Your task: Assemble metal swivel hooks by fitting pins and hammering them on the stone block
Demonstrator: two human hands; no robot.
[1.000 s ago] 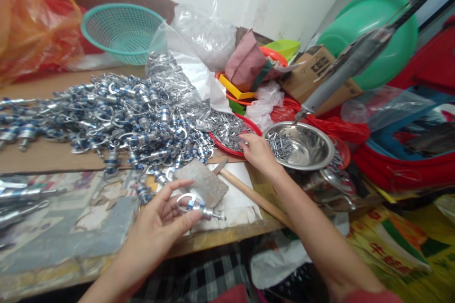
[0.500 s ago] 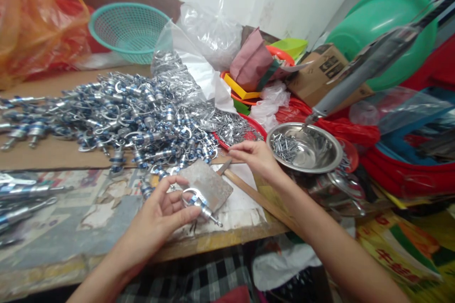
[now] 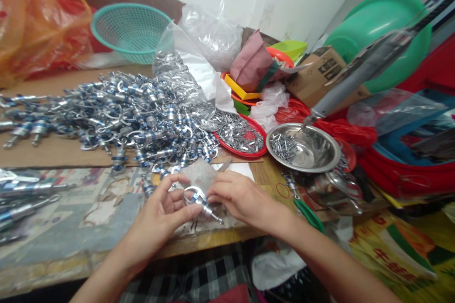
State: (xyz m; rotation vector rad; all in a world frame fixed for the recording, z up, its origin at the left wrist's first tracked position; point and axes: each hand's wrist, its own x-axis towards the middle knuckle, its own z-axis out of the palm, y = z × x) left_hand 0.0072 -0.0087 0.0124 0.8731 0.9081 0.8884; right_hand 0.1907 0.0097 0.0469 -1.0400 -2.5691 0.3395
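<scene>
Between the thumb and fingers of my left hand (image 3: 170, 208) is a blue and silver metal part (image 3: 200, 201), with a curved hook at its upper end and its thin tip pointing down to the right. My right hand (image 3: 234, 196) is at the part's right side, its fingers pinched together near it; whatever they hold is hidden. Behind both hands a grey metal block (image 3: 201, 173) lies on the bench. The tip of a flat blade (image 3: 224, 165) shows just beyond my right hand.
A large pile of similar parts (image 3: 135, 113) covers the back left. Behind my right hand are a red tray of small silver pieces (image 3: 265, 149) and a steel bowl with pins (image 3: 320, 151). A grey tool (image 3: 355, 75) slants above the bowl. Green-handled pliers (image 3: 309, 215) lie at right.
My right hand has moved down and left, from beside the red tray to the part in my left hand. My left hand has stayed almost still.
</scene>
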